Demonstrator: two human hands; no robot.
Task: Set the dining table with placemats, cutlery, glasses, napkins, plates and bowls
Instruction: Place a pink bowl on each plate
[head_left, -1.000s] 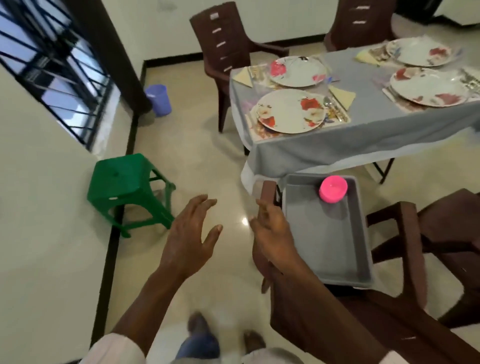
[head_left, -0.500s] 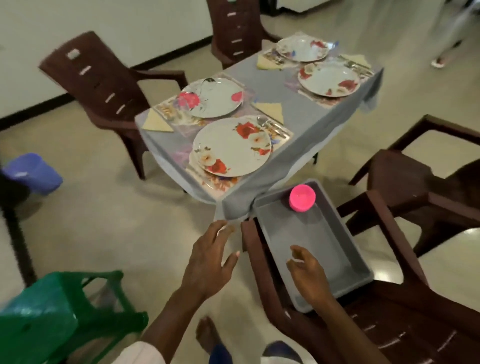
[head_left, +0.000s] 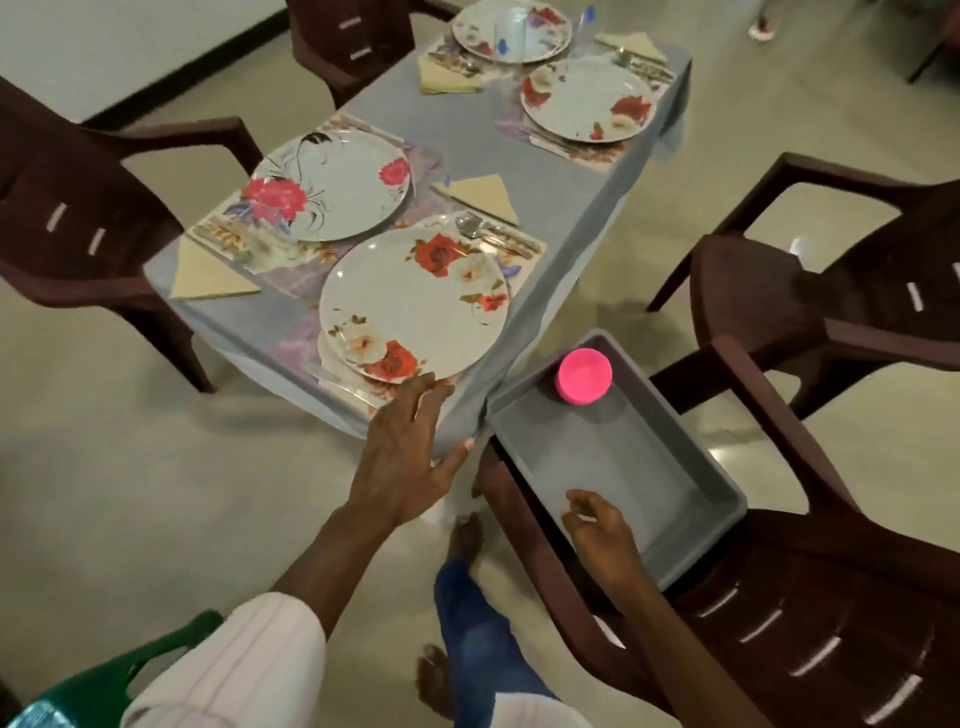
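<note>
A person laying a dining desk has stepped in close over the last second. The left hand has moved from above the floor to the desk's near edge. It is released, fingers spread, with its fingertips at the rim of the nearest plate. The right hand has left the chair arm and now hangs over the near end of the grey tray, fingers loosely curled and grasping nothing. The pink bowl has not moved. It sits in the tray's far corner, apart from the right hand and just off the desk's corner. With plates, napkins and cutlery already set out, the bowl looks to be the last item in the tray, and the reach for it has not yet closed.
</note>
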